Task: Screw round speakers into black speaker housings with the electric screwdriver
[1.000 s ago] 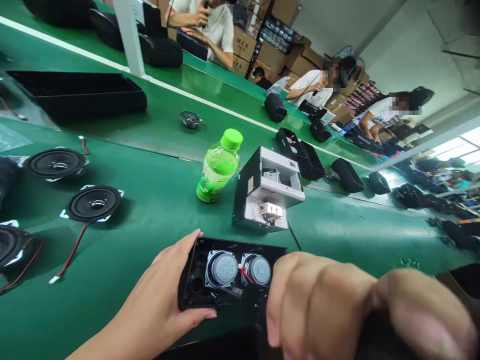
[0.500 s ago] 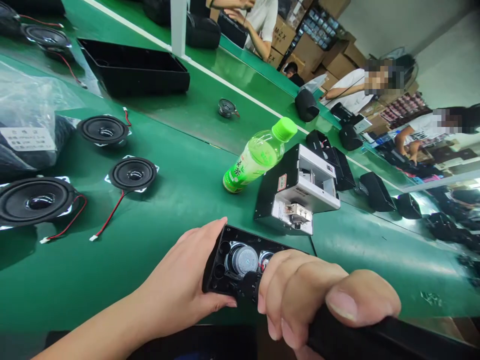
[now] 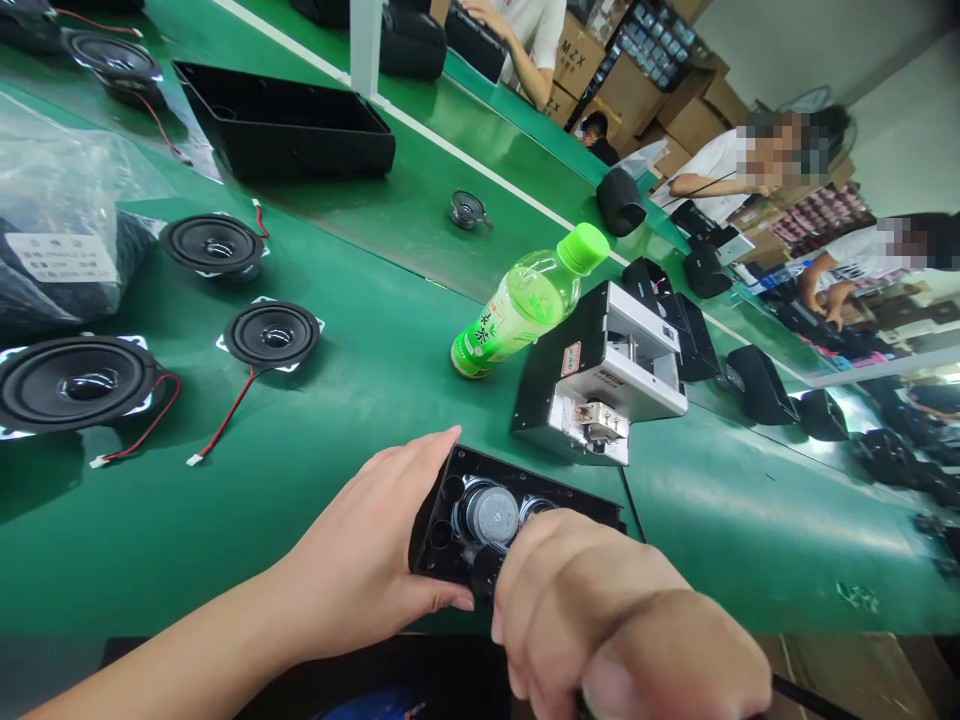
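A green-capped plastic bottle [image 3: 525,305] and a boxy metal machine [image 3: 600,375] stand just beyond the black speaker housing [image 3: 480,515], with loose round speaker cones [image 3: 271,335] on the green mat [image 3: 300,480] to the left. The left hand [image 3: 367,555] clasps the housing's near-left end at the table's front edge, while the right hand [image 3: 600,620], fisted around a dark tool handle, covers its right part.

Bare green belt mat [image 3: 315,500]: open lane left of the black plastic speaker housing [image 3: 450,500], clear up to the red-wired black round speaker cone [image 3: 273,335]. Behind the housing: white-and-black metal box machine [image 3: 600,375] close by, green-capped clear plastic drink bottle [image 3: 525,305] just beside it, narrow gap between. Far left blocked by larger black speaker cone [image 3: 75,383] and clear plastic bag [image 3: 56,240]. Right of machine: open mat
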### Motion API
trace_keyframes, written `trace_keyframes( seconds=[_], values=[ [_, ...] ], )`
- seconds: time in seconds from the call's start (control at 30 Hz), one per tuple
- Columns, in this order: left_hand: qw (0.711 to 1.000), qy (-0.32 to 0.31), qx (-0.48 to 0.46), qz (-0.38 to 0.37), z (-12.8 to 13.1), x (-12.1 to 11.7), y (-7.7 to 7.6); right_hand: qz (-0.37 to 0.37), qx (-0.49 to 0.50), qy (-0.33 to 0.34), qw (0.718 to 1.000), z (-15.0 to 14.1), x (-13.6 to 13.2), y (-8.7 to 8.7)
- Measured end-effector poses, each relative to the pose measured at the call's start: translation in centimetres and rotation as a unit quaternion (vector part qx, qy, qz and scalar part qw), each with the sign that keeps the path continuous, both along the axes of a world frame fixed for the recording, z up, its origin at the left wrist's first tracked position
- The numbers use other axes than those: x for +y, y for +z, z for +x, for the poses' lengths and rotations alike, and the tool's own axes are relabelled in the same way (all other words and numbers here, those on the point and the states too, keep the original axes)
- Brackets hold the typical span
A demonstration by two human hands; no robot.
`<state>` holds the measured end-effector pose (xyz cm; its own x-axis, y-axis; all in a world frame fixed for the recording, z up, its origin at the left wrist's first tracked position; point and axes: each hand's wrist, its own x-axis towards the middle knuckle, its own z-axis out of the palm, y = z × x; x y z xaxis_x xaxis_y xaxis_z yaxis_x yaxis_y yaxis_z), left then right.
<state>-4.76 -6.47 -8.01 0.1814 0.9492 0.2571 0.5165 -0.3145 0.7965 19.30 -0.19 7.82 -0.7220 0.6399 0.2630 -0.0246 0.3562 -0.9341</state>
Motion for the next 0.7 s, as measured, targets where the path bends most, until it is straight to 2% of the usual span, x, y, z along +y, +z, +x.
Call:
trace_keyframes(
  seconds=[0.07, 0.13, 0.27, 0.4, 0.47, 0.57, 0.7],
  values=[
    [1.0, -0.011, 0.009, -0.013, -0.3, 0.2, 0.4, 0.02, -0.009, 0.066, 0.998, 0.0, 0.3, -0.3],
    [0.999, -0.026, 0.019, -0.021, -0.7, 0.5, 1.0, 0.022, 0.017, 0.07, 0.997, -0.3, 0.2, -1.3],
    [0.998, -0.042, 0.028, -0.03, -1.1, 0.8, 1.9, 0.042, 0.103, 0.027, 0.993, -1.1, -1.1, -3.5],
    [0.995, -0.057, 0.056, -0.059, -1.1, 1.2, 3.0, 0.077, 0.155, -0.068, 0.983, -2.5, -2.8, -5.3],
    [0.991, -0.069, 0.082, -0.078, -1.0, 1.6, 4.0, 0.076, 0.217, -0.12, 0.966, -3.4, -3.4, -6.1],
    [0.983, -0.092, 0.132, -0.094, -0.5, 2.4, 5.8, 0.073, 0.284, -0.146, 0.945, -4.6, -3.7, -7.2],
    [0.968, -0.131, 0.199, -0.08, 1.0, 3.8, 7.5, 0.045, 0.287, -0.184, 0.939, -5.6, -3.7, -7.7]
  ],
)
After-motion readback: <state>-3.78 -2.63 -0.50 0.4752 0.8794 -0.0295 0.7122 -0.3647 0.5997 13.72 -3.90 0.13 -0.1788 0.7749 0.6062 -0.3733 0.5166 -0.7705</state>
